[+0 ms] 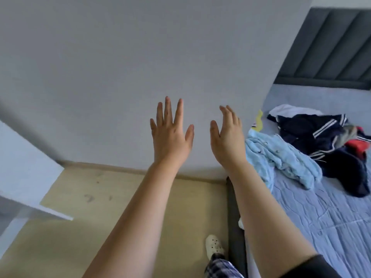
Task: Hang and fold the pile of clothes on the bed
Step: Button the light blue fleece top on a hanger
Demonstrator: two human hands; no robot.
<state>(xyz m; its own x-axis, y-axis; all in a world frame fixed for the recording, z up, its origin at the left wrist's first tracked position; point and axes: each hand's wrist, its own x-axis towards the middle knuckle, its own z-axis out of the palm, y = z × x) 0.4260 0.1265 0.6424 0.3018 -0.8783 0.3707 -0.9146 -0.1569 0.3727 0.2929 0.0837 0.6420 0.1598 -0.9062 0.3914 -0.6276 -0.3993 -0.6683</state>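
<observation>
A person stands on the floor (120, 207) beside a bed (321, 217), facing a bare grey wall (120, 57). Both arms reach forward at chest height. The left hand (170, 135) is spread flat with straight fingers; the right hand (226, 137) is open too, its fingers slightly bent. Neither holds anything, and they hang side by side, apart.

The pile (301, 137) lies on the bed, off to the person's right and lower than the hands. A pale blue garment (281, 157) is its nearest piece, a crumpled strip running from the bed's edge near the wall out across the sheet. A navy garment (305, 127) with white stripes lies behind it, towards the headboard (331, 47). The right hand is clearly the nearer; reaching the pile likely means turning right and lowering it to the blue garment first.
</observation>
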